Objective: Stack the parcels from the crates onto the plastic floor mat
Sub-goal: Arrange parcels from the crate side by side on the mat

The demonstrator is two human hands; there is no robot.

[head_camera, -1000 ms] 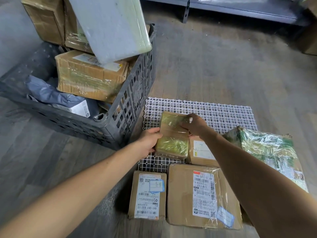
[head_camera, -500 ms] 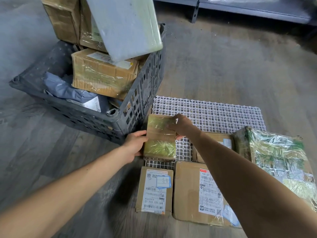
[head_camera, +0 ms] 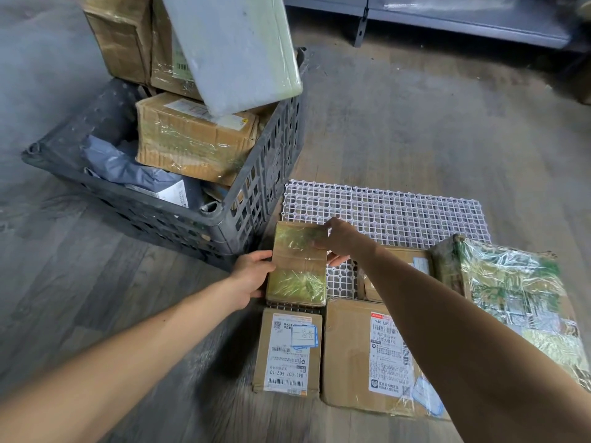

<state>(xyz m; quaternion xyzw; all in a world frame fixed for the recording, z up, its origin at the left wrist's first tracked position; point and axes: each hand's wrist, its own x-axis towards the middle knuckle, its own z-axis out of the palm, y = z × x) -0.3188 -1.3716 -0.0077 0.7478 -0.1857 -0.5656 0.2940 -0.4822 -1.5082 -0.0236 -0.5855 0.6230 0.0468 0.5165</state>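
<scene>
A small taped brown parcel [head_camera: 297,266] lies at the left edge of the white plastic floor mat [head_camera: 383,212]. My left hand [head_camera: 252,274] presses its left side and my right hand [head_camera: 339,241] grips its far right corner. Nearer me on the mat lie a small labelled box [head_camera: 287,350] and a larger labelled box [head_camera: 361,356]. Another brown box [head_camera: 412,260] is partly hidden by my right arm, and a film-wrapped parcel [head_camera: 511,289] lies at the right. The dark plastic crate [head_camera: 256,199] at the left holds several more parcels.
In the crate are a taped cardboard box [head_camera: 195,139], a grey mailer bag [head_camera: 134,171] and a leaning white foam box [head_camera: 236,49], with more brown boxes [head_camera: 128,36] behind. Grey metal shelving [head_camera: 447,20] runs along the back. Wood-look floor surrounds the mat.
Both hands have shifted the small taped parcel leftward to the mat's left edge and set it down flatter. My view has moved slightly right.
</scene>
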